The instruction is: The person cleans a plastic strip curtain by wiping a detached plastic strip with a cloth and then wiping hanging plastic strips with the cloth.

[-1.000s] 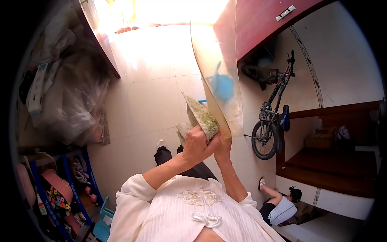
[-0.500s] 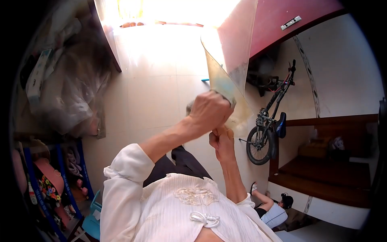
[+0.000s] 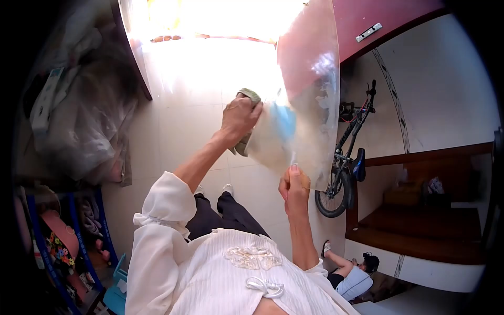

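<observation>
A large clear plastic sheet [image 3: 310, 131] hangs from the doorway side down to my right hand [image 3: 295, 189], whose thumb and fingers pinch its near edge. Through it shows a blurred blue patch. At the sheet's left edge, my left hand [image 3: 241, 118] is closed around a grey-green cloth [image 3: 249, 95], part of which sticks out above the knuckles and part below the palm. White sleeves cover both upper arms.
A bicycle [image 3: 341, 168] leans at the right, close to the sheet. Beyond it are brown wooden steps [image 3: 420, 231] and a seated person [image 3: 354, 275]. Plastic-covered items [image 3: 89, 126] and a blue-framed rack [image 3: 68, 241] line the left. A pink door [image 3: 388, 16] stands at upper right.
My left hand with the cloth has moved left and away from my right hand, off the sheet's middle to its left edge. The sheet has spread wider and flatter.
</observation>
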`<state>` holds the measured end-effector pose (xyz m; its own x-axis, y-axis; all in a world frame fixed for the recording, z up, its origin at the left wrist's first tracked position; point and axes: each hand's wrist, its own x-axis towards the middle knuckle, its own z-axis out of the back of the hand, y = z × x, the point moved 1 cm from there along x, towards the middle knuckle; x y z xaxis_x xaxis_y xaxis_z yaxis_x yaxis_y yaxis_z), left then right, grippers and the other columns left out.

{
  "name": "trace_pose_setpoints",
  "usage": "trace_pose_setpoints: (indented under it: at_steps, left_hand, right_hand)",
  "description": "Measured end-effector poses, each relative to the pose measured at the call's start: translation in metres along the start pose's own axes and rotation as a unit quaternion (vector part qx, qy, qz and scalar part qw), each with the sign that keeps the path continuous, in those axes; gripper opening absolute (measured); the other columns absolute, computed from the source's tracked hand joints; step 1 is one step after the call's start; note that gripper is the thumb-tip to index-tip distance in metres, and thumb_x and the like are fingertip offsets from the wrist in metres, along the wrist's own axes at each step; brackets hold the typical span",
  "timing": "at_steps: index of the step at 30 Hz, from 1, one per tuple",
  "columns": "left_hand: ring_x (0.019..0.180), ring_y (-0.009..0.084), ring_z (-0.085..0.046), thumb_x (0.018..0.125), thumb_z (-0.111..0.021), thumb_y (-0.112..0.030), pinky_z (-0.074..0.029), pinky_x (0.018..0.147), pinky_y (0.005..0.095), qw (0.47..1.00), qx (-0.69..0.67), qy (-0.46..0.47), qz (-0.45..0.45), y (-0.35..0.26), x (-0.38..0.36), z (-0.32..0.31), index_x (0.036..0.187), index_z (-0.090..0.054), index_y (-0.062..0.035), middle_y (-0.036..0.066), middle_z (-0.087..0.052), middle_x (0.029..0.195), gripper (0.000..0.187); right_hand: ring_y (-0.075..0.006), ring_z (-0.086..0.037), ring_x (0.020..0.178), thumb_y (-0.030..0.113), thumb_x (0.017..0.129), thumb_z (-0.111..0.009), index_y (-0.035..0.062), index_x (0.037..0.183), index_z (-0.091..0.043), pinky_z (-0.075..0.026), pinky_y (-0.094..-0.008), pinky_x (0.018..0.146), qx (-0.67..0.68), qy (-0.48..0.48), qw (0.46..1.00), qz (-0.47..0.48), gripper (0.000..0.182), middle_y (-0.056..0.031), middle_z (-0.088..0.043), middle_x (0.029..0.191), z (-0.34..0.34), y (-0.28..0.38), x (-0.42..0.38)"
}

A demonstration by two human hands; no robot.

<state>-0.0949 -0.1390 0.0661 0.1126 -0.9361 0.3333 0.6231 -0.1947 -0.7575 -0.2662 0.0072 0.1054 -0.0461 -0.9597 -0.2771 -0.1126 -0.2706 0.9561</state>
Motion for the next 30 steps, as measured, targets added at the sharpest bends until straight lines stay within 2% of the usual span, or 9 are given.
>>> trace_pose_setpoints:
  at_steps: [2, 6, 13, 15, 17, 19, 23, 28, 30]
  left_hand:
    - [0.059, 0.0159, -0.059, 0.089, -0.055, -0.026, -0.05, 0.05, 0.0304, 0.903, -0.337, 0.086, 0.251, 0.027, -0.008, 0.016, 0.079, -0.061, 0.0007, 0.009, -0.059, 0.073, 0.029]
    - [0.055, 0.0161, -0.059, 0.087, -0.054, -0.018, -0.055, 0.043, 0.032, 0.733, -0.6, 0.025, 0.319, 0.058, -0.038, 0.054, 0.088, -0.056, 0.0019, 0.006, -0.058, 0.069, 0.021]
    - [0.053, 0.0067, -0.05, 0.09, -0.057, -0.011, -0.046, 0.049, 0.0241, 0.909, -0.381, 0.155, 0.071, -0.035, -0.066, 0.097, 0.083, -0.057, -0.0002, 0.001, -0.052, 0.064, 0.013]
    - [0.063, 0.0238, -0.06, 0.083, -0.062, -0.013, -0.048, 0.061, 0.0354, 0.947, -0.238, 0.141, -0.161, -0.063, -0.072, 0.077, 0.083, -0.059, -0.0015, 0.012, -0.058, 0.068, 0.011]
    - [0.065, 0.0319, -0.059, 0.085, -0.058, -0.019, -0.047, 0.06, 0.0405, 0.959, -0.166, 0.154, -0.17, -0.083, -0.074, 0.047, 0.073, -0.056, -0.0019, 0.012, -0.059, 0.068, 0.021]
    - [0.061, 0.0309, -0.057, 0.083, -0.06, -0.012, -0.046, 0.058, 0.0392, 0.97, -0.14, 0.196, 0.018, -0.077, -0.055, 0.026, 0.076, -0.059, -0.0024, 0.012, -0.057, 0.063, 0.012]
    - [0.058, 0.0321, -0.059, 0.082, -0.06, -0.014, -0.047, 0.056, 0.0388, 0.968, -0.159, 0.097, -0.167, -0.107, -0.093, 0.022, 0.075, -0.06, -0.0029, 0.014, -0.058, 0.063, 0.013]
    - [0.05, 0.036, -0.053, 0.089, -0.054, -0.025, -0.042, 0.048, 0.0409, 0.986, -0.069, 0.146, 0.026, -0.071, -0.046, -0.007, 0.066, -0.054, 0.0014, 0.021, -0.051, 0.056, 0.035]
    - [0.053, 0.0355, -0.055, 0.086, -0.056, -0.02, -0.044, 0.051, 0.0412, 0.974, -0.146, 0.149, -0.086, -0.092, -0.062, 0.003, 0.066, -0.054, 0.0003, 0.019, -0.054, 0.058, 0.029]
  right_hand:
    - [-0.0073, -0.034, 0.035, 0.024, 0.099, -0.034, 0.0091, 0.061, -0.035, -0.023, -0.0241, 0.034, -0.175, -0.05, 0.978, 0.102, 0.041, 0.0032, -0.031, 0.049, 0.003, 0.014, -0.008]
    - [-0.0099, -0.04, 0.037, 0.028, 0.097, -0.036, 0.0088, 0.06, -0.037, -0.03, -0.0244, 0.039, -0.195, -0.067, 0.969, 0.136, 0.043, -0.0004, -0.038, 0.049, 0.021, 0.018, -0.001]
    - [-0.0115, -0.041, 0.06, 0.027, 0.098, -0.037, 0.0051, 0.064, -0.039, -0.036, -0.027, 0.057, -0.201, 0.015, 0.943, 0.264, 0.04, -0.0036, -0.048, 0.065, 0.016, 0.011, 0.022]
    - [-0.0111, -0.039, 0.061, 0.026, 0.097, -0.038, 0.0054, 0.065, -0.039, -0.036, -0.0265, 0.058, -0.144, 0.045, 0.954, 0.257, 0.039, -0.0034, -0.048, 0.066, 0.009, 0.011, 0.024]
    - [-0.0098, -0.038, 0.062, 0.024, 0.097, -0.039, 0.0067, 0.065, -0.038, -0.033, -0.0259, 0.057, -0.017, 0.053, 0.977, 0.205, 0.037, -0.0017, -0.043, 0.065, -0.006, 0.011, 0.017]
    - [-0.0086, -0.033, 0.059, 0.023, 0.098, -0.038, 0.008, 0.064, -0.035, -0.03, -0.0259, 0.054, 0.064, 0.068, 0.965, 0.245, 0.037, 0.001, -0.036, 0.064, -0.01, 0.002, 0.023]
    - [-0.0084, -0.029, 0.057, 0.022, 0.098, -0.036, 0.0086, 0.064, -0.031, -0.028, -0.0265, 0.051, 0.171, -0.014, 0.969, 0.177, 0.037, 0.0018, -0.03, 0.063, 0.007, 0.001, 0.022]
    - [-0.0109, -0.03, 0.055, 0.022, 0.097, -0.035, 0.0115, 0.06, -0.029, -0.027, -0.0271, 0.049, 0.177, 0.032, 0.965, 0.192, 0.039, -0.0001, -0.029, 0.058, -0.006, 0.007, 0.012]
    - [-0.0105, -0.032, 0.055, 0.022, 0.097, -0.034, 0.0115, 0.06, -0.03, -0.03, -0.0273, 0.051, 0.171, 0.043, 0.959, 0.222, 0.039, -0.0006, -0.032, 0.058, 0.002, 0.015, 0.018]
